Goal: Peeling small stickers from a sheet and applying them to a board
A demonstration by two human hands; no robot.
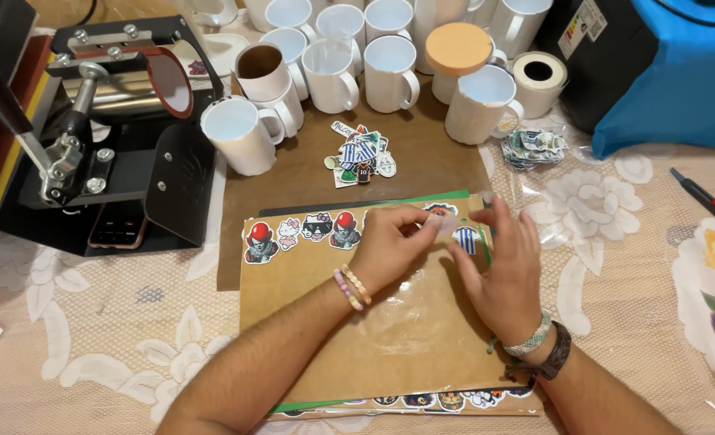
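Mug press [124, 97]: far left, next to the white mugs [357, 56]
Brown sheet [373, 322]: in the middle; stickers [301, 231] line its far edge
Your left hand [389, 242]: fingers pinched on a small clear film piece [446, 223]
Your right hand [498, 270]: open, flat on the sheet; it touches the striped shirt sticker [465, 239] and holds nothing

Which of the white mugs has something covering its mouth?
The tall mug in the back row, capped by a round orange disc. Every other mug's mouth stands open.
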